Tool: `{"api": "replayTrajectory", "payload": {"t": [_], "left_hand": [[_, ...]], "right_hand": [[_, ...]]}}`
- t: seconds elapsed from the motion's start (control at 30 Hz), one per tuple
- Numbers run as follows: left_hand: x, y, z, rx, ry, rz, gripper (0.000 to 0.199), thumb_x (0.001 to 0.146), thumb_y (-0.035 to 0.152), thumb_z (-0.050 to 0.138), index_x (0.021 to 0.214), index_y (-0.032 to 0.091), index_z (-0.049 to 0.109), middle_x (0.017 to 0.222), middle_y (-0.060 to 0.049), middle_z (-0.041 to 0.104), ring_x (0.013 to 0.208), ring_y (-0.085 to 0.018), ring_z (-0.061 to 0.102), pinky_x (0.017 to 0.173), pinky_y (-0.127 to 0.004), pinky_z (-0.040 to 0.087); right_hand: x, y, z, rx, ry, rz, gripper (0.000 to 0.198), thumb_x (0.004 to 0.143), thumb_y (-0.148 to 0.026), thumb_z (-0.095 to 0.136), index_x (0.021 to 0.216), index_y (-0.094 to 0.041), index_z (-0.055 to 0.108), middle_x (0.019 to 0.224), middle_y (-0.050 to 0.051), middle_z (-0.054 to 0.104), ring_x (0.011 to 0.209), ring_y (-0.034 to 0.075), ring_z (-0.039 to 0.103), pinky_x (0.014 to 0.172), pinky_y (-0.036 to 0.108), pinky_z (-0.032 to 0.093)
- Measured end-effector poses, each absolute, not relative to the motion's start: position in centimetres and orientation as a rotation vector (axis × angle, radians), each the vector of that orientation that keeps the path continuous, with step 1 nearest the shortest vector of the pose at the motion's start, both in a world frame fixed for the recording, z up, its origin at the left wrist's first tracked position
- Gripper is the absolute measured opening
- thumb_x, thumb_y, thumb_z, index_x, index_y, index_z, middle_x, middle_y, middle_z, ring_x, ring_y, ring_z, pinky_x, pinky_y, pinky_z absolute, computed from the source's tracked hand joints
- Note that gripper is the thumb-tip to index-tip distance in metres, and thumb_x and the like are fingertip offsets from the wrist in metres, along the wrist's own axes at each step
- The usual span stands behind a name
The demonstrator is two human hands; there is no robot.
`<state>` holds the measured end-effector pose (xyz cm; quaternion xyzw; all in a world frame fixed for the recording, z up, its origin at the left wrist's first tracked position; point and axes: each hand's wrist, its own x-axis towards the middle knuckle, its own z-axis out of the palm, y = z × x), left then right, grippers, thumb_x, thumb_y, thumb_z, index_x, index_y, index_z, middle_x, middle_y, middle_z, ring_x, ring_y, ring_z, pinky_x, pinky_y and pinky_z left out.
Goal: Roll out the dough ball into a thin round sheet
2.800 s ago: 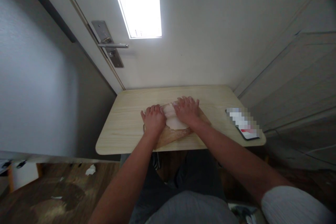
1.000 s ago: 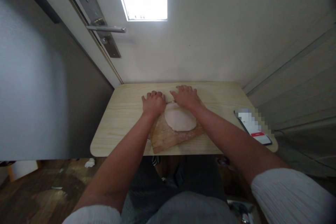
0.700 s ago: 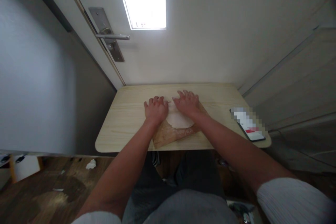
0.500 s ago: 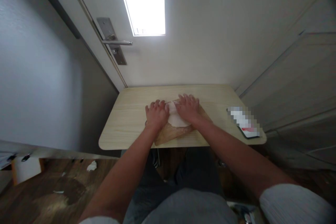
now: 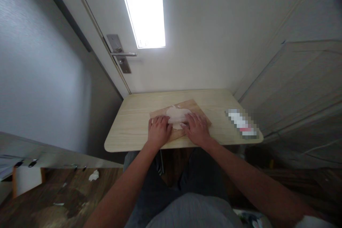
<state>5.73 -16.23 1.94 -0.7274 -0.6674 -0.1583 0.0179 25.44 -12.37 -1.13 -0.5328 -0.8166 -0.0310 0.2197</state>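
A flattened sheet of pale dough (image 5: 178,113) lies on a wooden board (image 5: 197,106) set at an angle on the small table. A pale rolling pin (image 5: 176,121) seems to cross the dough's near part, mostly covered by my hands. My left hand (image 5: 159,128) bends its fingers over the pin's left end, thumb pointing inward. Over the right end, my right hand (image 5: 197,128) presses down, with its fingertips at the dough's right edge. The palms hide how firmly the pin is gripped.
The light wooden table (image 5: 128,128) stands against a white door with a metal handle (image 5: 124,54). At the table's right lies a phone-like object (image 5: 242,123), blurred out. A crumpled white tissue (image 5: 93,175) is on the floor at left.
Both hands have drawn back toward my body, from the far part of the dough to its near part. More of the dough and the board's far corner now show. The view has shifted slightly.
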Motion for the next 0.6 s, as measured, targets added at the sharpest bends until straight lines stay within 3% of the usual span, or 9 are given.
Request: {"api": "replayTrajectory", "payload": {"t": [0.17,0.3,0.43,0.6], "left_hand": [[5.4,-14.6,3.1,-2.338,-2.004,-0.542,0.034,0.094,0.036,0.053,0.126,0.03,0.059,0.132,-0.006,0.063,0.128,-0.028,0.049,0.118,-0.055,0.019],[5.0,-11.6,3.2,-2.147,-2.095,-0.789,0.054,0.09,0.036,0.059,0.141,0.024,0.048,0.14,-0.01,0.056,0.131,-0.027,0.047,0.113,-0.045,0.032],[5.1,-8.2,2.3,-2.218,-2.189,-0.624,0.04,0.092,0.037,0.052,0.128,0.024,0.063,0.13,-0.009,0.062,0.119,-0.029,0.053,0.099,-0.043,0.045],[5.9,-6.3,1.4,-2.352,-2.156,-0.496,0.036,0.094,0.037,0.047,0.122,0.028,0.069,0.126,-0.007,0.064,0.116,-0.028,0.053,0.097,-0.043,0.045]], "right_hand": [[27.6,-10.7,-0.7,-1.351,-2.302,-0.025,0.037,0.094,-0.047,0.054,0.118,-0.02,0.065,0.129,0.01,0.065,0.128,0.029,0.047,0.11,0.048,0.026],[30.1,-8.9,-1.4,-1.37,-2.238,-0.085,0.037,0.097,-0.045,0.05,0.118,-0.019,0.062,0.127,0.012,0.064,0.125,0.029,0.046,0.108,0.045,0.027],[31.3,-8.0,-2.5,-1.539,-2.04,-0.142,0.034,0.098,-0.044,0.047,0.109,-0.016,0.062,0.117,0.015,0.066,0.114,0.028,0.051,0.1,0.041,0.033],[30.2,-7.6,-2.7,-1.623,-2.002,-0.221,0.037,0.099,-0.047,0.043,0.105,-0.016,0.062,0.11,0.015,0.066,0.108,0.03,0.051,0.097,0.042,0.032]]}}
